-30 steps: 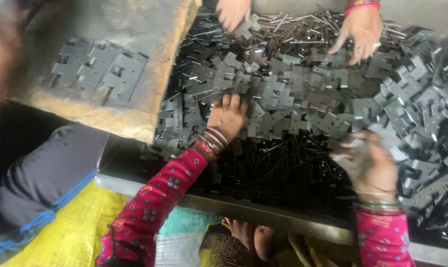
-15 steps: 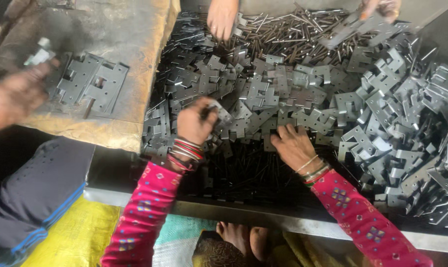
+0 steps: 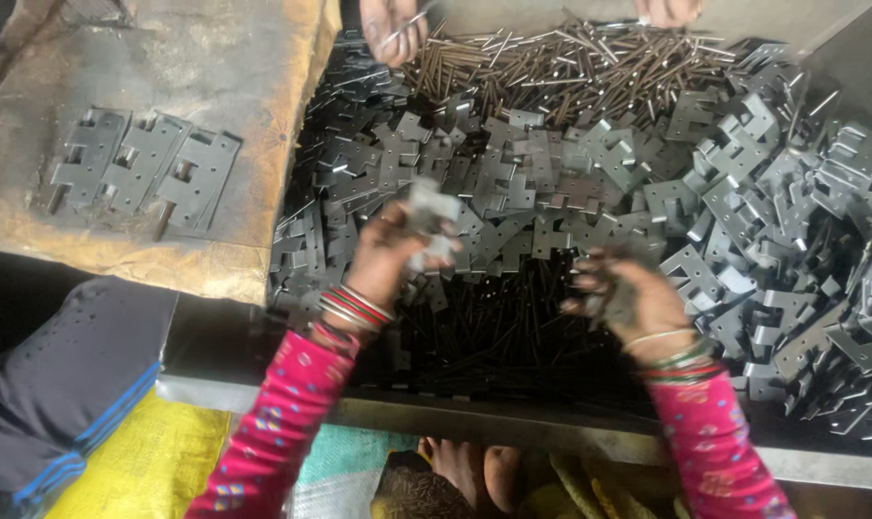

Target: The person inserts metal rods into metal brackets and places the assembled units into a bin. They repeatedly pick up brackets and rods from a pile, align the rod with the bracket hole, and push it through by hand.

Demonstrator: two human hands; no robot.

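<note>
Nearest, a bare foot [image 3: 474, 471] is seen below the tray's front rim [image 3: 513, 418], with yellow sacking [image 3: 119, 471] and a dark garment [image 3: 61, 384] to the left. Both pink sleeves are raised over the tray. The left hand [image 3: 388, 259] is closed on a grey hinge plate [image 3: 426, 226], which is pinched at the fingertips and held upright above the heap, blurred by motion. The right hand [image 3: 628, 293] is curled, fingers half shut around something dark; whether a plate or pins is held cannot be told. The two hands are near each other at the same height, the plate lying to the left of the right hand and slightly higher, its long axis roughly vertical. Beneath them dark metal pins [image 3: 494, 327] are spread along the tray's near side. Further out, loose hinge plates [image 3: 590, 183] are heaped across the middle and right. To the left, assembled hinges [image 3: 138, 173] are laid on a worn wooden table [image 3: 263, 115]. Farthest, brown pins [image 3: 571, 58] are piled, and another person's hands [image 3: 393, 24] are cut off by the top edge.
</note>
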